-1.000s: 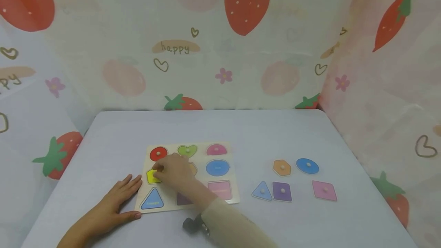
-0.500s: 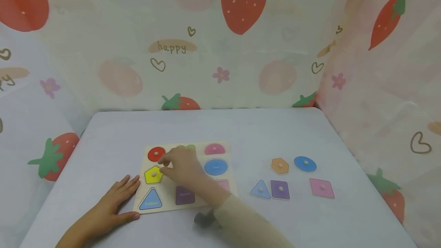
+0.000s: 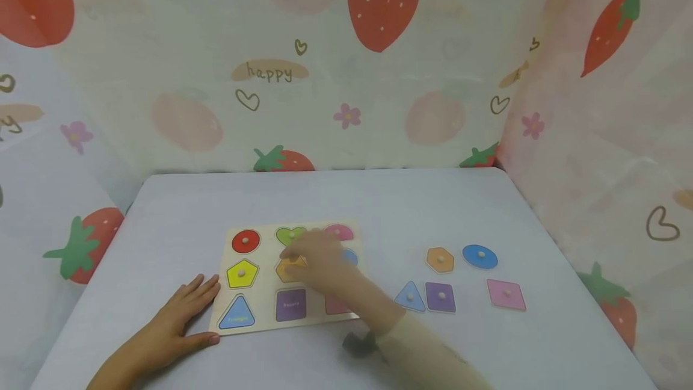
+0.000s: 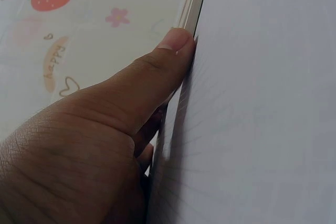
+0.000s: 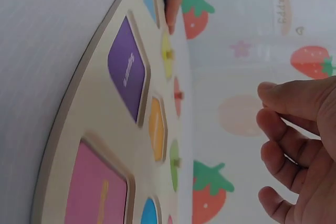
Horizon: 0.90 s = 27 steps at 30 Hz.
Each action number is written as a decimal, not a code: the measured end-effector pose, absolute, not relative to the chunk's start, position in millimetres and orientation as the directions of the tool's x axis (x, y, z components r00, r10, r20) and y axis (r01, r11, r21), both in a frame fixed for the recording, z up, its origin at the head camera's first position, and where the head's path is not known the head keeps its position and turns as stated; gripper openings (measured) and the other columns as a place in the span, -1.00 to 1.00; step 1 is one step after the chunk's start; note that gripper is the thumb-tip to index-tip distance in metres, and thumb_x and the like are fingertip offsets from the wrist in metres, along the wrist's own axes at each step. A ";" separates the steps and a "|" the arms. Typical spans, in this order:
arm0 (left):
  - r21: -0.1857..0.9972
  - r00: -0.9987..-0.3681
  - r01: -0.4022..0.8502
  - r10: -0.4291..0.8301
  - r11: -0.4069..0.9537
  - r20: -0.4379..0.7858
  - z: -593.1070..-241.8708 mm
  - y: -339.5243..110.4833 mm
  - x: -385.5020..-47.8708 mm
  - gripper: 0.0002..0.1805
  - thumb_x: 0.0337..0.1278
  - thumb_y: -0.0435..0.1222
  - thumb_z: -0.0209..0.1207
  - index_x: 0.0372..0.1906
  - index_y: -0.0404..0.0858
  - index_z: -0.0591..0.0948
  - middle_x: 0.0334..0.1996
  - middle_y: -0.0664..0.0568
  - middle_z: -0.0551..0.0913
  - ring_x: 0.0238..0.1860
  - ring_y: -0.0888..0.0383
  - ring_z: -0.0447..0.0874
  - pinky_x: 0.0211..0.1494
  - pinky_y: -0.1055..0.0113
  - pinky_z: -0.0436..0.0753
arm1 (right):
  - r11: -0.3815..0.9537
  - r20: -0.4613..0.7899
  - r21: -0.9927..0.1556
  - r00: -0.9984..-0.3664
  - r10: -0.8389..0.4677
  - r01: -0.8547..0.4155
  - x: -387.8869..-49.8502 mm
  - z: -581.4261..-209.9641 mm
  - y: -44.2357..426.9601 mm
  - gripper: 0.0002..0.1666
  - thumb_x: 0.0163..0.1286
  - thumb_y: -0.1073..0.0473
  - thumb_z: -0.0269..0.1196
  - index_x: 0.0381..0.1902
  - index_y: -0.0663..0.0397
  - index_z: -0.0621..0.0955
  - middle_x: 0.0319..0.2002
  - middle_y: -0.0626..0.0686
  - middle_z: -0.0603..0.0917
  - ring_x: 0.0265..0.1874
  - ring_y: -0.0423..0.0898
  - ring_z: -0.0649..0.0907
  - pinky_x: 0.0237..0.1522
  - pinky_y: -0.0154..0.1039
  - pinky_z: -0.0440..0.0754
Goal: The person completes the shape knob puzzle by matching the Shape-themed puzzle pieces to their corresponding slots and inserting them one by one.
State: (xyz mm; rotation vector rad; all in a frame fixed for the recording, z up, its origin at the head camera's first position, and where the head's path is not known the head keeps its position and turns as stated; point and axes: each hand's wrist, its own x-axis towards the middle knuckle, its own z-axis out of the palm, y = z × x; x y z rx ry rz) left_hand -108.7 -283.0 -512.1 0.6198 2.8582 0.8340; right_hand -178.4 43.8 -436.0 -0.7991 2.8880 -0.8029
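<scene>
A pale shape board (image 3: 266, 302) lies on the table's left half. Knobbed red circle (image 3: 246, 241), yellow pentagon (image 3: 241, 274), green heart (image 3: 287, 235) and pink half circle (image 3: 342, 232) sit in it. Triangle, square, hexagon, oval and rectangle spots show no knobs. The left hand (image 3: 181, 321) lies flat with its fingers and thumb against the board's left edge; its thumb (image 4: 157, 66) touches that edge. Above the board, the right hand (image 3: 325, 263) is raised with nothing in its fingers; in the right wrist view these fingers (image 5: 283, 129) are loosely bent.
Right of the board lie a knobbed orange hexagon (image 3: 440, 260), blue oval (image 3: 480, 256), blue triangle (image 3: 409, 297), purple square (image 3: 441, 298) and pink piece (image 3: 506, 295). Strawberry-patterned sheets (image 3: 325, 89) stand behind and beside the white table (image 3: 411, 203).
The right hand has moved right, from over the yellow pentagon to over the hexagon spot and beyond, uncovering the pentagon. The left hand stays at the board's edge.
</scene>
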 end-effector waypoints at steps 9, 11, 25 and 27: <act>0.542 -0.915 0.328 0.403 0.774 -0.021 -510.9 -283.5 -108.1 0.09 -0.01 0.32 0.34 0.58 -0.10 0.29 0.61 0.03 0.21 0.64 -0.17 -0.10 0.42 0.75 -0.51 | 0.712 0.210 -0.412 -0.819 -0.534 -0.569 -176.0 -441.3 89.1 -0.73 0.34 0.08 0.40 0.00 -0.20 0.79 -0.13 -0.22 0.78 0.02 -0.14 0.61 0.28 -0.01 0.42; 0.544 -0.914 0.326 0.404 0.773 -0.026 -511.0 -283.4 -107.7 0.09 0.00 0.33 0.33 0.59 -0.10 0.29 0.61 0.04 0.20 0.64 -0.18 -0.10 0.42 0.74 -0.51 | 0.723 0.197 -0.432 -0.839 -0.508 -0.539 -173.2 -442.9 99.6 -0.74 0.37 0.06 0.38 0.01 -0.24 0.78 -0.05 -0.24 0.77 0.11 -0.13 0.59 0.36 0.04 0.36; 0.532 -0.913 0.343 0.408 0.774 -0.006 -511.5 -284.0 -107.5 0.09 -0.01 0.32 0.34 0.58 -0.12 0.30 0.60 0.03 0.22 0.64 -0.16 -0.08 0.42 0.74 -0.50 | 0.781 0.298 -0.366 -0.859 -0.417 -0.506 -165.3 -445.4 165.6 -0.71 0.33 0.14 0.44 -0.01 -0.27 0.76 -0.20 -0.28 0.72 0.03 -0.17 0.60 0.29 -0.07 0.44; 0.532 -0.911 0.352 0.411 0.770 0.009 -511.9 -283.8 -107.5 0.09 0.00 0.31 0.35 0.58 -0.13 0.30 0.60 0.02 0.23 0.64 -0.17 -0.08 0.42 0.75 -0.49 | 0.781 0.313 -0.363 -0.856 -0.412 -0.508 -165.6 -446.1 173.8 -0.73 0.32 0.14 0.45 -0.04 -0.27 0.76 -0.22 -0.28 0.71 0.01 -0.18 0.60 0.26 -0.08 0.44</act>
